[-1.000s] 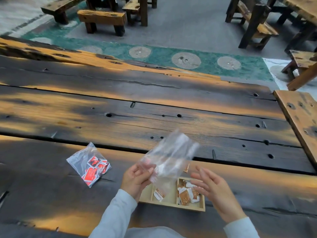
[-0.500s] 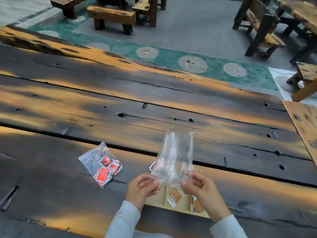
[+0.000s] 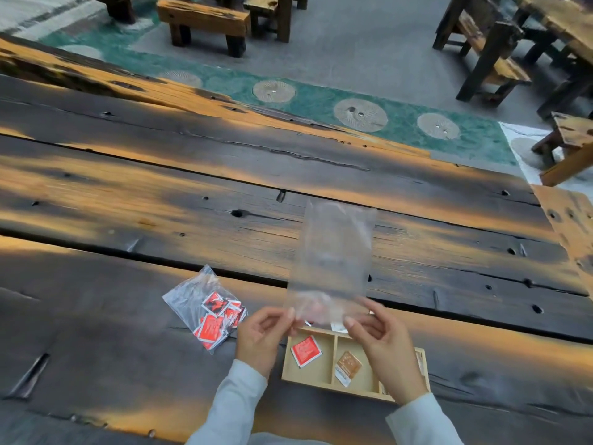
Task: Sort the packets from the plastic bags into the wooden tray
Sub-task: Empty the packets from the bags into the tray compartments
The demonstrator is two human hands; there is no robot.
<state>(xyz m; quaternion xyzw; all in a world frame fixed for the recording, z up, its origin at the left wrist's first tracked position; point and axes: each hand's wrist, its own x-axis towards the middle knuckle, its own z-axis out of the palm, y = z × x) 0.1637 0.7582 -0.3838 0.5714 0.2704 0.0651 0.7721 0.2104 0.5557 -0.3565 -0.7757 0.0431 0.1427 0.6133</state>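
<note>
An empty clear plastic bag (image 3: 333, 261) stands upright above the wooden tray (image 3: 333, 385). My left hand (image 3: 264, 335) pinches its lower left corner and my right hand (image 3: 382, 345) pinches its lower right corner. The tray has compartments: a red packet (image 3: 305, 351) lies in the left one, a brown packet (image 3: 348, 367) in the middle one. My right hand hides the right compartment. To the left of the tray lies a second plastic bag (image 3: 205, 308) with several red packets inside.
I work on a dark, weathered plank table (image 3: 224, 194) with gaps between its boards. Wooden benches (image 3: 205, 22) and chairs (image 3: 487, 49) stand beyond the far edge on a grey floor with a green mat.
My right hand has come onto the bag, so both hands now hold it upright by its lower corners. The camera view has shifted, and a red packet now shows in the left compartment.
</note>
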